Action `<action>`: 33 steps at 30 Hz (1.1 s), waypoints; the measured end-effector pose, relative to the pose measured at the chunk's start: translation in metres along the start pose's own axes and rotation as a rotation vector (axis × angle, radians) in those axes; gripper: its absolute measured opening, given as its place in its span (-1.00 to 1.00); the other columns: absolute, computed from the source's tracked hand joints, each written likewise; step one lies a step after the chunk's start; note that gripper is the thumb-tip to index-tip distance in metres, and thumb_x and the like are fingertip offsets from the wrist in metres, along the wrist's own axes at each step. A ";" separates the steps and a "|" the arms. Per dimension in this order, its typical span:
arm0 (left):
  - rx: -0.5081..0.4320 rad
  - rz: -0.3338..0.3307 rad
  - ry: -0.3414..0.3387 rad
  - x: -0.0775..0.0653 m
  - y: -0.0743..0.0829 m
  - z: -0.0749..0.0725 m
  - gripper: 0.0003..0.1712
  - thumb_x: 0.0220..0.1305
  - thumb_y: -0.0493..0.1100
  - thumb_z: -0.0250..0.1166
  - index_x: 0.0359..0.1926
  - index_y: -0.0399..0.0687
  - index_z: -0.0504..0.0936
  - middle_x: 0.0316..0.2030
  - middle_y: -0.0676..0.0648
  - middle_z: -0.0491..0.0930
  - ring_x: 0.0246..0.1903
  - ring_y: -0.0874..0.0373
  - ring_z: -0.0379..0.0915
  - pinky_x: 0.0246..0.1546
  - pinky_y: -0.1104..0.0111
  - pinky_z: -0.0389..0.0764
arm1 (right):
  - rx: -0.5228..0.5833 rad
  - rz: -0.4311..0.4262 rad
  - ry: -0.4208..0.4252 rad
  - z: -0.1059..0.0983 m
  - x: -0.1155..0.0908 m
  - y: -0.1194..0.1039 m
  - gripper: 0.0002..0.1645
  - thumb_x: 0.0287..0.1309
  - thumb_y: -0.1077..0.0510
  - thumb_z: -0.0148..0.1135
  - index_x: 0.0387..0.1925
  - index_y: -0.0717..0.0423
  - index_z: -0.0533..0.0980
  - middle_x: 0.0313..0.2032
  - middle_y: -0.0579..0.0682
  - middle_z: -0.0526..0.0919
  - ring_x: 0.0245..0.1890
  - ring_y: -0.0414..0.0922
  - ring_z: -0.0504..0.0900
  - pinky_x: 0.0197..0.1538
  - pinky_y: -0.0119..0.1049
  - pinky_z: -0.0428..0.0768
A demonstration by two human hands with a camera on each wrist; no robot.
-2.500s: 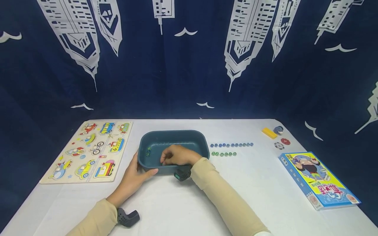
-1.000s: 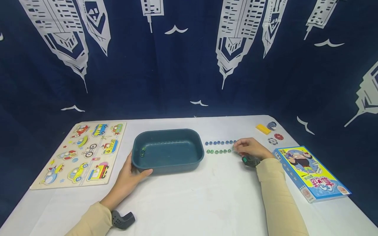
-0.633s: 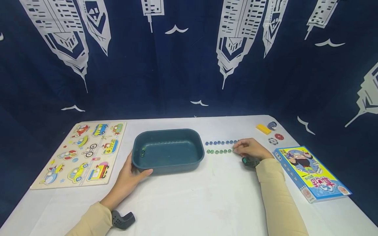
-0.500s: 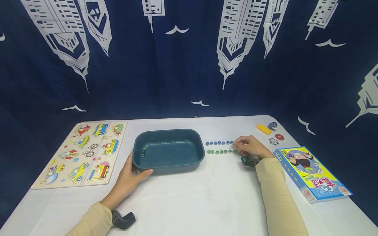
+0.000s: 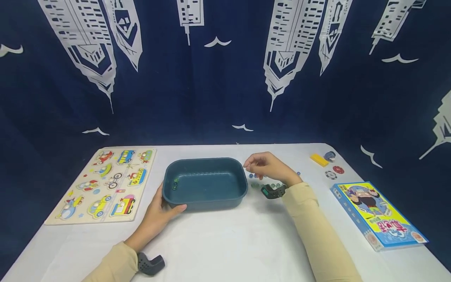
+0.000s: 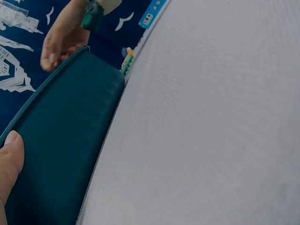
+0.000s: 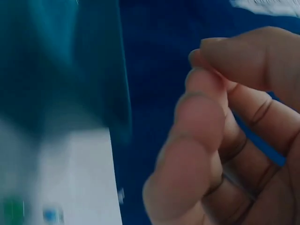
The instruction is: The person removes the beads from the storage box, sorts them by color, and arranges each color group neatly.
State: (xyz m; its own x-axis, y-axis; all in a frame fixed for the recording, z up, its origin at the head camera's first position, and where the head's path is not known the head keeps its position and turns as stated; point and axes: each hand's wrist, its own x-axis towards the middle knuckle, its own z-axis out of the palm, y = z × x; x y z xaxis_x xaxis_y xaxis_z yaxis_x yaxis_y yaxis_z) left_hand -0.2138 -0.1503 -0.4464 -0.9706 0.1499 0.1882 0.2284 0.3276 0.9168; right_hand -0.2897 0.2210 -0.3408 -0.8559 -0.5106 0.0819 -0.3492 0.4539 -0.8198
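Observation:
My left hand grips the near left corner of a dark teal plastic tub, its thumb on the near wall and its other fingers mostly hidden. Two green glass marbles lie inside at the tub's left end. My right hand hovers just past the tub's right rim, with loosely curled fingers. In the right wrist view its thumb meets the fingertips, and nothing shows between them. Below it run a row of blue marbles and a nearer row of green marbles, both partly covered by the hand.
On the left lies a wooden vehicle puzzle board. A blue and yellow game box is at the right edge. Behind it are a yellow block, a small blue object, a red chip and a grey-white chip.
My right hand went from inside the tub to the green row's right end and left a green marble there. Since then it has moved back left towards the tub. My left hand kept its grip.

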 end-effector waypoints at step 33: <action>-0.028 0.015 0.000 0.002 -0.003 -0.001 0.23 0.16 -0.05 0.50 0.58 -0.14 -0.17 0.56 -0.21 -0.11 0.53 -0.14 -0.20 0.50 -0.03 -0.02 | -0.171 0.046 -0.618 0.136 0.149 -0.057 -0.56 0.33 0.36 0.11 0.21 0.12 0.55 -0.19 0.04 0.72 -0.30 -0.10 0.69 -0.24 -0.29 0.72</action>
State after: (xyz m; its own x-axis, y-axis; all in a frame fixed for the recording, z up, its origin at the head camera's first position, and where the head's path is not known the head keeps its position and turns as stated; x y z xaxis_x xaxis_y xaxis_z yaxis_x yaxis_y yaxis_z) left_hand -0.2165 -0.1523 -0.4486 -0.9670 0.1546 0.2024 0.2410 0.2993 0.9232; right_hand -0.3450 0.0198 -0.3589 -0.5116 -0.7912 -0.3350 -0.4171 0.5695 -0.7083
